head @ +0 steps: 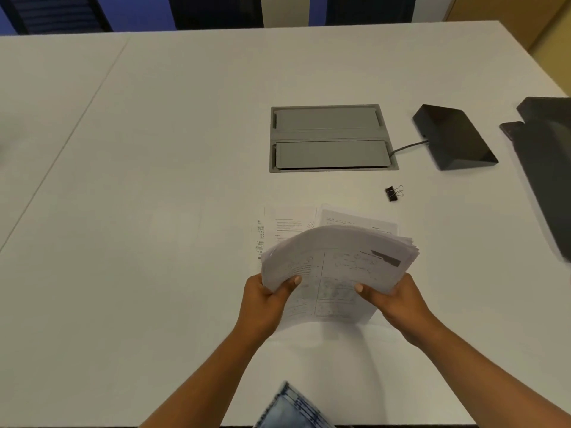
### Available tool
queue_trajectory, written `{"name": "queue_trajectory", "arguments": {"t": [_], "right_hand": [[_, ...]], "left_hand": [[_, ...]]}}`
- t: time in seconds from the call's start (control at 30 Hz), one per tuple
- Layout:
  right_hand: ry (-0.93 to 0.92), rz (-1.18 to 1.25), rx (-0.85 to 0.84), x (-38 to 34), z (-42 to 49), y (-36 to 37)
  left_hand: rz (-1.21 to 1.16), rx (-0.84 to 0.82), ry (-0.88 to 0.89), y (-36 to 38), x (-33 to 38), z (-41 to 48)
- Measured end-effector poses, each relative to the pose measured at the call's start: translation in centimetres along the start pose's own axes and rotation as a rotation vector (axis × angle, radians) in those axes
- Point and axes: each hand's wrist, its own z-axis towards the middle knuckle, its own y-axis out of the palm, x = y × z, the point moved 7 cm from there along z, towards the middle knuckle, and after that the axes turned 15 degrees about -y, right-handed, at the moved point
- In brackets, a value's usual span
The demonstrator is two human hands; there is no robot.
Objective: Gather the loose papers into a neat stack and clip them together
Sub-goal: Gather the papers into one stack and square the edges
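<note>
White paper stack (336, 267) gripped by left hand (265, 299) and right hand (394, 299) fingers, binder clip (393, 193) apart

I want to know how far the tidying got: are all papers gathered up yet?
Not yet. Both hands hold a stack, but loose sheets lie on the table behind it.

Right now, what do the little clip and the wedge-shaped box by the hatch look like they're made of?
The binder clip looks like black-coated metal with bare wire handles that glint silver. The wedge-shaped box seems dark plastic with a smooth, slightly glossy top that catches a faint reflection, though painted metal can't be ruled out.
</note>
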Motion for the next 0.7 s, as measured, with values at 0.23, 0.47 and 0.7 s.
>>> {"name": "queue_trajectory", "arguments": {"t": [0.23,0.47,0.7], "right_hand": [[0.054,-0.171,-0.077,1.6,-2.1,-1.5],[0.097,-0.264,0.089,3.2,-4.6,-4.9],[0.213,-0.151,0.395,4.4,-6.9,-8.9]], "left_hand": [[-0.123,-0.03,-0.017,-0.3,1.2,0.2],[-0.099,0.012,-0.078,-0.4,-0.9,2.3],[0.814,0.538,-0.416,-3.5,-9.1,5.9]]}}
